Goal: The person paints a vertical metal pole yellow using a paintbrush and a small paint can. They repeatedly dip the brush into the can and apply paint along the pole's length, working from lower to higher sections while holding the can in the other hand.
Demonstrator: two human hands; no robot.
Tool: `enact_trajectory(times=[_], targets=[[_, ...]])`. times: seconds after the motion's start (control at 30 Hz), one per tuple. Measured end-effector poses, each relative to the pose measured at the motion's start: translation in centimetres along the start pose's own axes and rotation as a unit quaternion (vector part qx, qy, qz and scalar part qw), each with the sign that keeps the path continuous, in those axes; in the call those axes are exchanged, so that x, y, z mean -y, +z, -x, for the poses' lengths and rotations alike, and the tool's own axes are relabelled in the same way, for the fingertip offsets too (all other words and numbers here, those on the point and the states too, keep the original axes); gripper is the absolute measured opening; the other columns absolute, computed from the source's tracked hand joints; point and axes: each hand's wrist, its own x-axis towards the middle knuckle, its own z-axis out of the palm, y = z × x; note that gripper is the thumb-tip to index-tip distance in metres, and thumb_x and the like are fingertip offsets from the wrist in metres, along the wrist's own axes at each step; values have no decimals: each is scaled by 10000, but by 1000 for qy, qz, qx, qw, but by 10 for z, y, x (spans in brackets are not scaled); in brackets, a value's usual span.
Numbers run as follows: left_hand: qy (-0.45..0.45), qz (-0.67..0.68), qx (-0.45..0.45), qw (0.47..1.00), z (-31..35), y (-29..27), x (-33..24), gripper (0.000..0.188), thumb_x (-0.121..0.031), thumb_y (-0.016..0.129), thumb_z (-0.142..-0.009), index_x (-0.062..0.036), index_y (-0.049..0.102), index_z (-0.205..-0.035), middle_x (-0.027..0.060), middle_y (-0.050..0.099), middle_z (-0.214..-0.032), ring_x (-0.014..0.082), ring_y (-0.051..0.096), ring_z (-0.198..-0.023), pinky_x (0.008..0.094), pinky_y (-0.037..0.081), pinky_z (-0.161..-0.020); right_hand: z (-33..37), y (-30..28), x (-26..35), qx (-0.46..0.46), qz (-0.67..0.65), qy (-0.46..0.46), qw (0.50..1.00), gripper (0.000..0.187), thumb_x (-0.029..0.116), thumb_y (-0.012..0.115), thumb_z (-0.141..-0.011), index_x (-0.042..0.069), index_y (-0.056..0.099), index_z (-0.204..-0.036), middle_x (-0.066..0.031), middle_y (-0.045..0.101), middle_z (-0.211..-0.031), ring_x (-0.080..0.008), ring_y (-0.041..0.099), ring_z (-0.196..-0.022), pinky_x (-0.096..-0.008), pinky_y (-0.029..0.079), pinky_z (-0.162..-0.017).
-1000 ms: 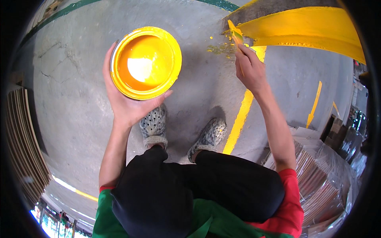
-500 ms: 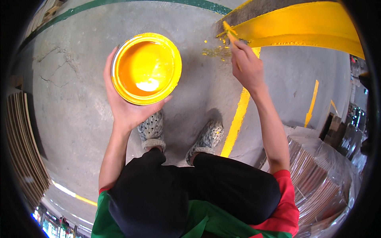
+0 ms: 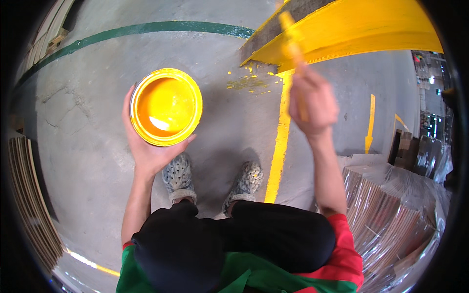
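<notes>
My left hand (image 3: 152, 152) is wrapped round an open can of yellow paint (image 3: 168, 107), held up over the floor at the left. Yellow paint coats its rim and inner wall. A paintbrush (image 3: 291, 36) with yellow bristles is gripped in my right hand (image 3: 315, 100), its bristle end pointing away from me. The brush and hand are smeared by motion. Behind the brush stands a yellow-painted barrier or beam (image 3: 361, 29) with a dark grey end face (image 3: 281, 36); whether the bristles touch it I cannot tell.
Yellow paint spots (image 3: 249, 84) lie on the grey floor below the barrier's corner. A yellow floor line (image 3: 279, 146) runs toward my shoes (image 3: 244, 183). Film-wrapped cardboard stacks (image 3: 391, 210) stand at the right, more cardboard (image 3: 31, 195) at the left. A green line (image 3: 146, 28) crosses the far floor.
My right hand and the brush have risen from the barrier's lower corner to in front of its yellow side. The view has shifted; my left hand still holds the paint can.
</notes>
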Motion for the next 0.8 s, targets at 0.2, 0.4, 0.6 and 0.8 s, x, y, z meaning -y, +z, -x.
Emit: enact_trajectory(times=[0.2, 0.4, 0.6, 0.8], targets=[[3, 9, 18, 1000, 7, 11, 8, 1254, -236, 994, -603, -29, 237, -1581, 165, 481, -1499, 287, 507, -1390, 437, 397, -1198, 78, 61, 18, 192, -140, 98, 966, 196, -3, 717, -819, 60, 657, -994, -103, 701, -1079, -270, 723, -865, -361, 604, -705], [-38, 50, 42, 997, 17, 23, 12, 1280, -185, 997, -589, -22, 210, -1584, 174, 482, -1499, 293, 505, -1392, 440, 397, -1196, 120, 51, 33, 221, -175, 174, 944, 194, 9, 731, -825, 62, 673, -1003, -109, 722, -1079, -294, 728, -902, -384, 606, -749], [-32, 3, 67, 997, 22, 26, 14, 1276, -137, 990, -580, -13, 207, -1580, 174, 491, -1491, 290, 510, -1386, 433, 388, -1195, 123, 35, 20, 188, -145, 225, 945, 180, -19, 743, -847, 42, 681, -1005, -133, 737, -1034, -318, 727, -908, -378, 592, -771], [-41, 16, 69, 997, 26, 31, 13, 1240, -198, 1002, -560, -21, 285, -1556, 183, 459, -1476, 344, 469, -1386, 444, 363, -1181, 119, 33, 0, 151, -96, 272, 945, 164, 25, 759, -859, 25, 649, -981, -161, 715, -977, -361, 711, -844, -398, 576, -739]])
